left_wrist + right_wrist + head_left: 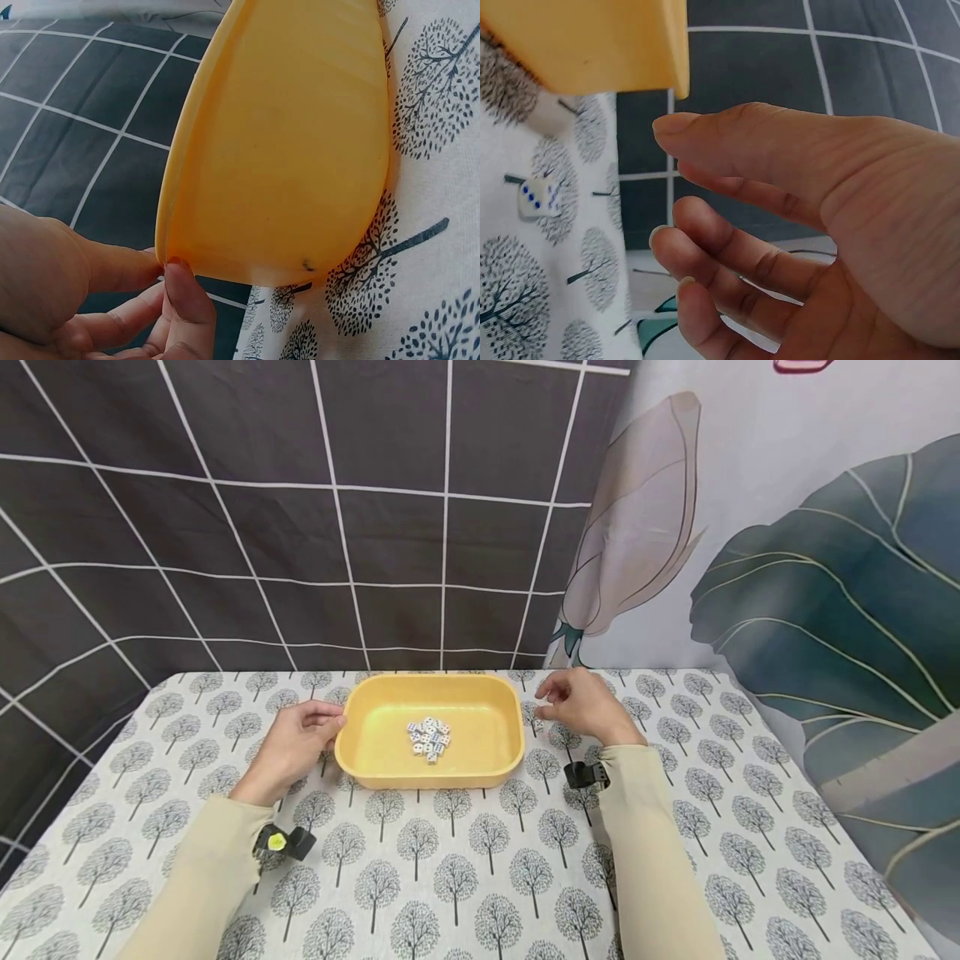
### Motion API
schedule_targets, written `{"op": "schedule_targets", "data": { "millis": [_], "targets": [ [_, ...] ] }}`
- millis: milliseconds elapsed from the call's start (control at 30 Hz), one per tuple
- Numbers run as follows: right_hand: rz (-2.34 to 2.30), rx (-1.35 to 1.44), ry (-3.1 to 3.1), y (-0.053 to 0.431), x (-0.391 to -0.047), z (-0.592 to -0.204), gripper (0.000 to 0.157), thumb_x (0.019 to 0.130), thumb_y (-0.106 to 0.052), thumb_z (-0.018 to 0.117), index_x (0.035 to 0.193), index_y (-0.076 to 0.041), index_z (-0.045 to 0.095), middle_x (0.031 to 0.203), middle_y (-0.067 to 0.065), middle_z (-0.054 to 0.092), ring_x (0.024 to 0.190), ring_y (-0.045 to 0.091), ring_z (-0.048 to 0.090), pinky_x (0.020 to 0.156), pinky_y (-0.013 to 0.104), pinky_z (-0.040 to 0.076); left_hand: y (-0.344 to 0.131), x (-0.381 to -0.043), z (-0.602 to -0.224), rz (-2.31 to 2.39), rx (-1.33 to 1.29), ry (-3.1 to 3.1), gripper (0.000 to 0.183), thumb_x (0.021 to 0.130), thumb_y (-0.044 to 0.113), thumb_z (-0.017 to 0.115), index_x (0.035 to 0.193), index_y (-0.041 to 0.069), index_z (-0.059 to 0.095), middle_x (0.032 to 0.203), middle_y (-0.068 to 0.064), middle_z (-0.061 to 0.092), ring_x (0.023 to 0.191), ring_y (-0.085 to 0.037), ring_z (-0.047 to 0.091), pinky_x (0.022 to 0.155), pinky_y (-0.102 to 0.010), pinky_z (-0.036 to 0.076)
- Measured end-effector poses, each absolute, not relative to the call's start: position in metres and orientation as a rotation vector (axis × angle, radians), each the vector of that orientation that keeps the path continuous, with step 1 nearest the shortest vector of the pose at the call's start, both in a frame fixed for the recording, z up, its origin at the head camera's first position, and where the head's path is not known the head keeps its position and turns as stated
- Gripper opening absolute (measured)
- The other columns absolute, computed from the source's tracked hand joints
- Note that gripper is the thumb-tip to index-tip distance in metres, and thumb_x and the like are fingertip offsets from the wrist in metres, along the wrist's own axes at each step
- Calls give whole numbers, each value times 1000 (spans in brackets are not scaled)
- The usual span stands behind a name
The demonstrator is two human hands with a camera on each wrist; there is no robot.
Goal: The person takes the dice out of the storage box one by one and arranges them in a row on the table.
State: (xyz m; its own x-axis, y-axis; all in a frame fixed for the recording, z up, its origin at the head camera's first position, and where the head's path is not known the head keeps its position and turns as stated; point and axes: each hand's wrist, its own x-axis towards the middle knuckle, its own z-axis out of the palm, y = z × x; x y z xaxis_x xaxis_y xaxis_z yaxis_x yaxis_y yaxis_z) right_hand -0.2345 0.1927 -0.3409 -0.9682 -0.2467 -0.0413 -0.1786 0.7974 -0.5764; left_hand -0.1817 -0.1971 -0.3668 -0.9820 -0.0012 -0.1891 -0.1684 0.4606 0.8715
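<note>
A yellow plastic tub [430, 781] stands on the cloth-covered table, with a small pile of white dice [430, 737] inside near its middle. At the tub's left end, my left hand [294, 742] pinches the rim between thumb and fingers, as the left wrist view shows close up. My right hand [587, 703] hovers just past the tub's right end, fingers loosely bent and nothing between them. Below its fingers in the right wrist view, a single white die [538, 196] with blue pips lies on the cloth outside the tub.
A white tablecloth [487, 885] printed with grey trees covers the table. Behind the table hangs a dark curtain [390, 535] with white grid lines, and a floral curtain [750, 568] hangs at the right. Dark cameras are strapped to both wrists.
</note>
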Motion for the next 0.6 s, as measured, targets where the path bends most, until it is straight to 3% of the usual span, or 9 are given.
{"op": "schedule_targets", "data": {
  "millis": [367, 600],
  "targets": [
    [-955, -309, 2853, 182, -223, -323, 27, 86, -17, 82, 109, -9, 73, 101, 10, 66, 93, 24, 59, 84, 35, 54, -197, -182, -368, 1554, -146, 2546, 38, 106, 19, 55, 135, -5, 54, 119, -17, 63, 92, -16, 66, 81, -22, 60],
    [-1003, -309, 2859, 173, -219, -318, 24, 86, -14, 81, 108, -10, 73, 100, 10, 64, 91, 23, 57, 81, 33, 50, -197, -182, -369, 1556, -142, 2552, 38, 106, 19, 55, 135, -5, 54, 118, -17, 63, 92, -16, 65, 80, -21, 60]
  ]
}}
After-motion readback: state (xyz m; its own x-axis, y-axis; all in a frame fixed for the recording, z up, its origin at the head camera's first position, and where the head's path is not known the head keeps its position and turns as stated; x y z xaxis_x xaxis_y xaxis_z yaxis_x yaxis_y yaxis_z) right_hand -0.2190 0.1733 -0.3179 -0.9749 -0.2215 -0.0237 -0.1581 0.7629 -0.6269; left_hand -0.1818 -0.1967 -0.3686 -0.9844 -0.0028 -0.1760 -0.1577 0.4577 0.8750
